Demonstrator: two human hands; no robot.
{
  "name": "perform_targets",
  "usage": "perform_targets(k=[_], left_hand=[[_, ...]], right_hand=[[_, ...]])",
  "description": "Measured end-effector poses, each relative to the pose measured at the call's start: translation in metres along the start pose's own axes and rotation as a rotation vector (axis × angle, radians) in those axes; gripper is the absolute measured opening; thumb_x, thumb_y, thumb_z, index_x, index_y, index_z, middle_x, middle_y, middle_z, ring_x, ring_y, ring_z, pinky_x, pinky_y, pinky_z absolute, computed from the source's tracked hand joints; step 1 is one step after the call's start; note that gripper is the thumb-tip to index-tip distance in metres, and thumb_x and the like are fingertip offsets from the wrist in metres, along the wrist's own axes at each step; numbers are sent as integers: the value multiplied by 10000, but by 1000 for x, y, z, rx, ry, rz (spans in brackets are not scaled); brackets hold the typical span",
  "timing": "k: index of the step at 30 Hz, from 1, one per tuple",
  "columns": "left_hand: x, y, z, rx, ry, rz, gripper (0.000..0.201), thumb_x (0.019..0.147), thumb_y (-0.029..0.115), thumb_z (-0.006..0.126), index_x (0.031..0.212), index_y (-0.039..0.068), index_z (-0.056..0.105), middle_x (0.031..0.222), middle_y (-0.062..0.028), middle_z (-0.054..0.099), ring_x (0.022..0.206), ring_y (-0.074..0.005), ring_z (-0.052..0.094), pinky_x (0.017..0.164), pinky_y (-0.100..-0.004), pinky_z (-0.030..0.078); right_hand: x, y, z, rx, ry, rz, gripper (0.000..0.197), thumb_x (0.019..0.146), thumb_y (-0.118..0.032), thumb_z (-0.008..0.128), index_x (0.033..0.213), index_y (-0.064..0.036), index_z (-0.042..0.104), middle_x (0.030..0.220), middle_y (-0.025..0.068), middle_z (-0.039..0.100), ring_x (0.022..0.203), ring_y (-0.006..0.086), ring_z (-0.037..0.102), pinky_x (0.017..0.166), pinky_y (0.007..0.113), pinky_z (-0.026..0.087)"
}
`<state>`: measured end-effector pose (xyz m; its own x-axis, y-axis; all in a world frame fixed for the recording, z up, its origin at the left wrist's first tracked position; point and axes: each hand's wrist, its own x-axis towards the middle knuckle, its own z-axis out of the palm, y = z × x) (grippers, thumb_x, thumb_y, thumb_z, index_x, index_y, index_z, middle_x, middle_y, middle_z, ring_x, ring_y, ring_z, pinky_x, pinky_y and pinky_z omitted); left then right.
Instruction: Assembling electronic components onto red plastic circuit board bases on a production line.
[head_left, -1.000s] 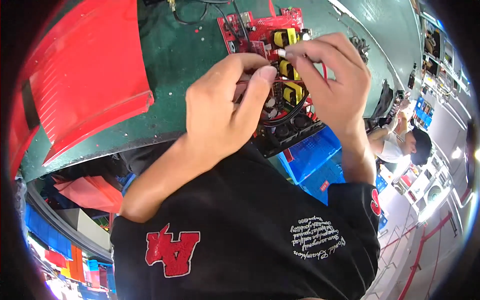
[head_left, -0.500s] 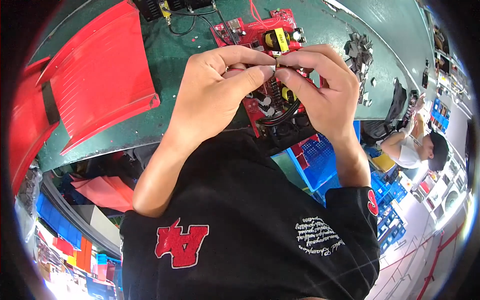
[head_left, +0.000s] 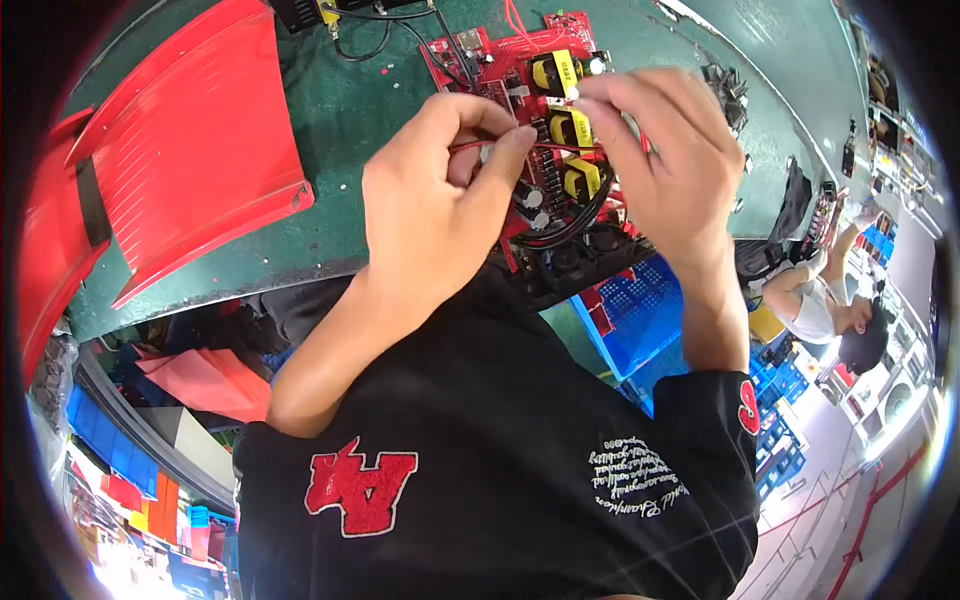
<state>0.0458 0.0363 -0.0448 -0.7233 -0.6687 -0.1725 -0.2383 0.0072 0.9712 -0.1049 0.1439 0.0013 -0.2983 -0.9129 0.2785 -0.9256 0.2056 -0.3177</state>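
A red circuit board (head_left: 500,58) lies on the green bench beneath both hands. It carries black transformers with yellow tape (head_left: 570,130), several capacitors (head_left: 533,198) and a loop of black cables (head_left: 560,235). My left hand (head_left: 435,195) is over the board's left side, thumb and forefinger pinching a thin dark red wire (head_left: 560,147) that stretches right across the transformers. Above the right part of the board is my right hand (head_left: 670,150), slightly blurred. Its thumb and forefinger come close together near a small white spot; whether they grip anything cannot be made out.
Red sheet-metal covers (head_left: 200,150) occupy the bench's left. Small dark parts (head_left: 728,90) are piled right of the board. Cables lead to a black device (head_left: 295,12) at the back. A blue crate (head_left: 640,315) stands below the bench edge. Another person (head_left: 825,310) is at far right.
My fingertips, which met over the board, have come apart. The right hand has moved right and slightly up; the left has shifted a little left, uncovering the transformers and the wire.
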Motion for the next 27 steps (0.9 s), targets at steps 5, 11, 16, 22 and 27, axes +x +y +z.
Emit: perform_targets(k=[5,11,16,22,27], left_hand=[[-12,-28,11,100,90,205,187,820,58,728,897,46,557,787,-55,579,558,-165,538,497,-295,431],[-11,-38,11,98,59,384,190,799,29,709,905,62,554,779,-44,572,563,-197,555,496,-316,442],[-9,-40,12,65,47,412,186,802,35,707,898,61,550,776,-48,573,567,-214,562,497,-319,441],[-10,-41,11,38,33,381,186,801,40,708,896,59,550,778,-56,580,571,-225,570,500,-327,443],[-9,-44,12,28,42,391,187,798,38,706,896,54,547,781,-58,582,578,-231,580,508,-335,453]], right_hand=[[25,-5,7,-68,-174,-114,138,753,-48,742,889,-50,717,836,43,614,766,225,569,690,335,474],[31,3,13,-97,-303,-208,154,728,-46,738,876,-54,697,836,35,600,803,247,555,718,363,461],[31,2,13,-122,-331,-190,131,737,-55,730,862,-48,692,834,37,606,811,243,567,737,363,452],[34,3,15,-83,-391,-113,133,743,-72,728,869,-54,686,846,49,628,823,260,573,756,372,448],[40,-3,13,-138,-379,-92,155,744,-84,739,883,-56,678,883,54,631,833,276,572,768,382,453]])
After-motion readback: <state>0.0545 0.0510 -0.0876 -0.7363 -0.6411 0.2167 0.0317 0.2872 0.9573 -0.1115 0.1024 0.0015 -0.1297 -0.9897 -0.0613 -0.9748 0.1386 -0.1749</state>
